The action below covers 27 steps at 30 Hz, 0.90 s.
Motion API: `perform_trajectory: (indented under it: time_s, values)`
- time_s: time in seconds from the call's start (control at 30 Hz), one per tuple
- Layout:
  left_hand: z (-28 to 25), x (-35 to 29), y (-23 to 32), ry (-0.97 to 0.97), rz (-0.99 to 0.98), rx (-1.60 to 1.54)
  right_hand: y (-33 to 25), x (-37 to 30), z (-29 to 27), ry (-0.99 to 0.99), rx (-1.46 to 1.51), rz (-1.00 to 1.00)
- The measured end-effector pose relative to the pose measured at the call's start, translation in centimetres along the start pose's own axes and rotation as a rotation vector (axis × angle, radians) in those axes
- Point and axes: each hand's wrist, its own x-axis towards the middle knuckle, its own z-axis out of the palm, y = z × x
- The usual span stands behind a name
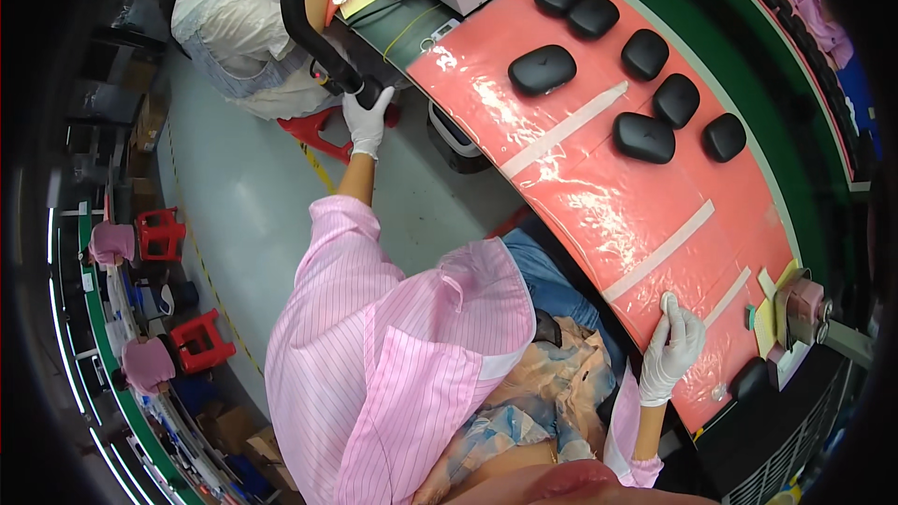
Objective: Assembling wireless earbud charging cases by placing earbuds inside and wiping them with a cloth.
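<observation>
My left hand (366, 122), in a white glove, is stretched out to the far left and closed round the lower end of a thick black ribbed hose (301, 14). The hose comes down from the top of the view. My right hand (672, 352), also gloved, lies on the near right part of the pink-covered table (599, 234) with its fingers extended and nothing visible in them. Farther back on the table sit several glossy black rounded cases, among them a larger one (543, 70) and another (644, 137). None of them touches either hand.
A co-worker (253, 37) sits at the upper left beside a red stool (318, 131). A black rounded machine (456, 140) stands under the table. A green conveyor (795, 65) runs behind it. A clamped fixture (804, 307) stands at the right. More red stools (201, 340) are at left.
</observation>
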Motion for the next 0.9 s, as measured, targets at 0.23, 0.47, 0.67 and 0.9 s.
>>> perform_trajectory:
  time_s: [0.23, 0.47, 0.67, 0.9]
  values:
    - [1.1, 2.3, -1.5, -0.064, -0.878, -1.062, 0.6, 0.2, -0.7, 0.043, 0.034, -0.030]
    - [-6.1, -5.6, 6.7, -1.225, -1.066, -0.794, 9.9, 5.8, -13.4, 0.445, -0.197, 0.066]
    - [-6.3, -9.8, 23.9, -1.457, -0.422, -0.911, 18.0, 8.5, -18.8, 0.292, -0.471, 0.279]
    - [0.9, -16.7, 33.8, -1.254, -0.411, -1.299, 18.6, 9.0, -19.7, 0.039, -0.502, 0.270]
